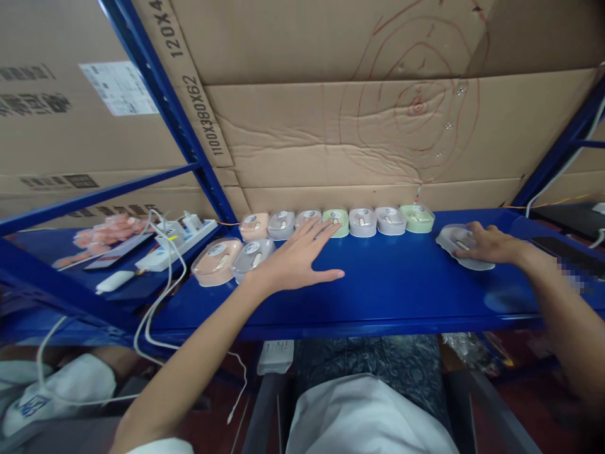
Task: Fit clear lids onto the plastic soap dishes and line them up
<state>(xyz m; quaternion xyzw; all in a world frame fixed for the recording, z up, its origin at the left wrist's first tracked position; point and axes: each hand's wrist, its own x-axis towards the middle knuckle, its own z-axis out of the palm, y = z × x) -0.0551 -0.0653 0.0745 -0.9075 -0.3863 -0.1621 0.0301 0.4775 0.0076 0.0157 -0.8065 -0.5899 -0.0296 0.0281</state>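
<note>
A row of small clear-lidded cases in peach, grey, pink and green lines the back of the blue shelf (387, 284), from a peach case (254, 226) to a green case (417, 218). Two more cases, peach (215, 260) and grey (253, 255), lie in front at the left. My left hand (297, 255) is spread flat with fingers apart, its fingertips reaching the pink and green cases in the row. My right hand (489, 244) rests on a grey case (460, 247) lying apart at the right, fingers curled over it.
A white power strip (177, 243) with plugs and white cables sits at the left, beside a phone (118, 252) and a pink packet. Cardboard boxes (368, 120) stand behind the shelf. Blue rack posts slant at both sides. My lap is below the shelf edge.
</note>
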